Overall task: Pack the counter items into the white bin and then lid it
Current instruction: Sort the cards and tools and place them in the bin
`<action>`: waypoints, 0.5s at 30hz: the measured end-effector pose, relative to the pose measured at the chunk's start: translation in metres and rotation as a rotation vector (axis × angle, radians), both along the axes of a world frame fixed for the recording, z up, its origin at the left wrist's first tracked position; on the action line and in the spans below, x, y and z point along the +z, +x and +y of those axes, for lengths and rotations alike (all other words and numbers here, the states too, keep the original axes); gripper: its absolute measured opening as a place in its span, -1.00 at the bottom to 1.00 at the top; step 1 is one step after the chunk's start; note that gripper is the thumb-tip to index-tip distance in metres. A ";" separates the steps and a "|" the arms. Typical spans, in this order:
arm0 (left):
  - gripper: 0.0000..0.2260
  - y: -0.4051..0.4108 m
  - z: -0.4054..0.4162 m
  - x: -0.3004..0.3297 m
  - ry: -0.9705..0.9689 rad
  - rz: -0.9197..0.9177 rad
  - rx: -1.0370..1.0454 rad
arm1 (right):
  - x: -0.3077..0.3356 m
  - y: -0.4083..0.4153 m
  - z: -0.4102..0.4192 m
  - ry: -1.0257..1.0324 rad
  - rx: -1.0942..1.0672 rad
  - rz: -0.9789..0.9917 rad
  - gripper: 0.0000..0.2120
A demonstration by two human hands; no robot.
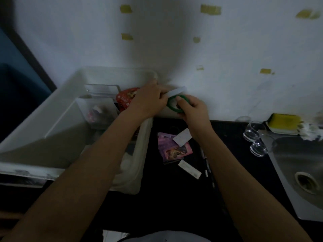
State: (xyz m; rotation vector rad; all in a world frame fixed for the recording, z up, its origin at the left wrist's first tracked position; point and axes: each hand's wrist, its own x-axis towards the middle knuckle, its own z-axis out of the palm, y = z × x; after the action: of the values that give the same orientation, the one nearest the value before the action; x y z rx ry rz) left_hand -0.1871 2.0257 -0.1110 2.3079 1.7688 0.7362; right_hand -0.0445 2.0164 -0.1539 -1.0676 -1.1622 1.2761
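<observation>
- Right now the green ring-shaped roll of tape (174, 105) is being held up against the wall, just past the white bin's far right corner, at about two o'clock from the bin's middle.
- The right hand (193, 109) is gripping that roll from the near side, thumb curled over its rim.
- The left hand (150, 100) is pinching a pale, flat translucent strip (176, 91) that is lying across the top of the roll; what the strip is cannot be told.
- The large white plastic bin (57, 109) is sitting open on the dark countertop (174, 198), with a red patterned packet (126, 97) and a clear inner box (97, 110) already inside.
- Packing looks partway done: a purple printed packet (172, 149), two white paper slips and a thin pen (207, 165) are lying at three o'clock from the bin.
- No lid is showing clearly.
- Next, judging by the layout, both hands need to swing toward nine o'clock and lower their items over the bin wall before letting go.
</observation>
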 end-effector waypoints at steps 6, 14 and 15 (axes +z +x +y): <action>-0.59 -0.083 -0.005 0.021 -0.134 0.062 -0.052 | 0.023 -0.065 -0.001 0.018 0.093 -0.027 -0.78; -0.69 -0.192 -0.013 0.008 -0.376 0.129 -0.048 | 0.021 -0.166 0.001 0.038 0.226 -0.333 -0.90; -0.69 -0.205 -0.013 0.004 -0.427 0.120 -0.040 | 0.018 -0.179 0.003 0.025 0.241 -0.391 -0.87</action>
State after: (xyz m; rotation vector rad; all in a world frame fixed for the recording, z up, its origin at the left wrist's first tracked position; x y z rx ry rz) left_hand -0.3924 2.0124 -0.1068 2.1222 1.7159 0.1868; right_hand -0.2236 2.0198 -0.1359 -1.2203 -1.6377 1.2635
